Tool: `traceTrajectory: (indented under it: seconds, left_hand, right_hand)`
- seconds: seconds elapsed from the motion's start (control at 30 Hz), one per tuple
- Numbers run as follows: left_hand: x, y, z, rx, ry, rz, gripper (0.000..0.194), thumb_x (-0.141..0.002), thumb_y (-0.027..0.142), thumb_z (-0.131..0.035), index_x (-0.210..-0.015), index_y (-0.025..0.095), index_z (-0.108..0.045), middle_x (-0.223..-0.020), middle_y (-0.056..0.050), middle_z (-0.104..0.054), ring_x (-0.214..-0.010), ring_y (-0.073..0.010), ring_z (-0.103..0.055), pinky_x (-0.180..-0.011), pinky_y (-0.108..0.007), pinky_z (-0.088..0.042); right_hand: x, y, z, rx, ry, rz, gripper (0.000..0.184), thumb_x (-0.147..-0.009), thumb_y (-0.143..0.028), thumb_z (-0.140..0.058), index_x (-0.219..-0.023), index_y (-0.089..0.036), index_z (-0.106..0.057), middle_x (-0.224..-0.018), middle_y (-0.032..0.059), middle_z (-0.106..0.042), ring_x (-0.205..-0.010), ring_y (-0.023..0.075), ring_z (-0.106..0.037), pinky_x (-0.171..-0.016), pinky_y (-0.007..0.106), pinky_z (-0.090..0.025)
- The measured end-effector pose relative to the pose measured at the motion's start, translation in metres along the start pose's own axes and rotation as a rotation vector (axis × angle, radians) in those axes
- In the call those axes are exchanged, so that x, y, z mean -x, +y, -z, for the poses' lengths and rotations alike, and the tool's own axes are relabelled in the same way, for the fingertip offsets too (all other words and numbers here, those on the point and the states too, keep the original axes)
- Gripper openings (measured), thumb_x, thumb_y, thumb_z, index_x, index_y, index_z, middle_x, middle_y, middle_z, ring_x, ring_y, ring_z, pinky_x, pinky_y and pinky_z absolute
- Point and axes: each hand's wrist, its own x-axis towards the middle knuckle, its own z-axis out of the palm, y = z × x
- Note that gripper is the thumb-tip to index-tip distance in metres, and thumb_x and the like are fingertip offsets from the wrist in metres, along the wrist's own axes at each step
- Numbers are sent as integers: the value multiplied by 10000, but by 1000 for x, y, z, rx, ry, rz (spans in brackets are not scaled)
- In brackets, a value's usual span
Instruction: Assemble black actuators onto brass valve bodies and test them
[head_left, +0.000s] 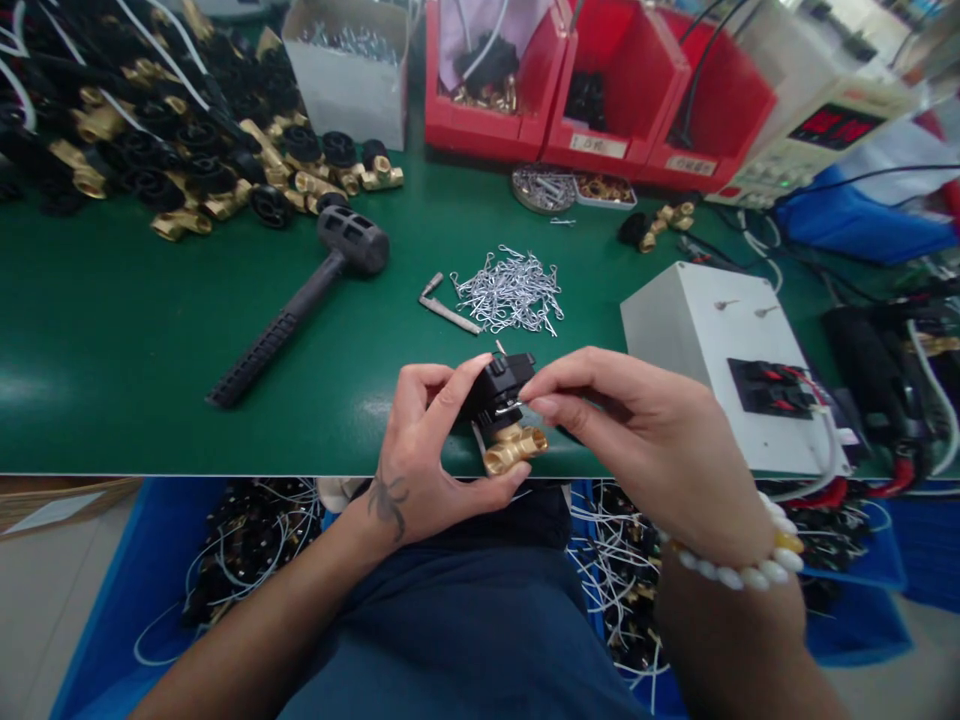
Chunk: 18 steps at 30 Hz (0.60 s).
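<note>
A brass valve with a black plastic head (508, 385) is held at the bench's front edge. My left hand (431, 440) grips it, the index finger on the black top and the thumb under the brass body (514, 450). My right hand (622, 425) pinches a small silver wire clip (510, 407) against the side of the black head, just above the brass. How far the clip sits in the head cannot be made out. Just beyond the valve lies a pile of silver wire clips (514, 290), with a bent flat metal piece (450, 305) beside it.
A black mallet (300, 310) lies to the left, before a heap of brass valves (195, 170). Red bins (495, 140) and a white box of screws (352, 95) stand behind. At right are a grey switch box (697, 330) and a power supply (825, 130). Blue crates (112, 600) sit below.
</note>
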Motion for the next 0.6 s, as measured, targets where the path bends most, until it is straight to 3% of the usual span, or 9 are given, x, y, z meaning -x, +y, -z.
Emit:
traceTrajectory:
  seconds: [0.13,0.27,0.6]
  left_hand:
    - [0,0,1,0,-5,1,780,-733,440,-736,-1413,208,-435,-1110,-79,-504,-1020,-242,-531,-868,-412,-543]
    - [-1,0,2,11,-8,-7,759,-747,449,-724,-1407,201,-441,-1121,-83,-501,-1028,-241,-530,-874,-408,-546]
    - [-2,0,1,18,1,-8,748,-749,441,-719,-1400,192,-447,-1131,-92,-503,-1046,-248,-533,-890,-409,-545]
  right_hand:
    - [-1,-2,-2,166,28,111,186,-933,-119,-570,-972,-248,-698,-977,10,-712,-871,153,-675,-774,288,-558]
    - [0,-4,-7,280,96,152,141,-936,-117,-572,-940,-232,-654,-906,9,-701,-813,151,-662,-768,287,-550]
    - [-3,-4,-9,350,43,239,146,-942,-93,-556,-897,-212,-627,-906,20,-684,-832,139,-649,-743,250,-521]
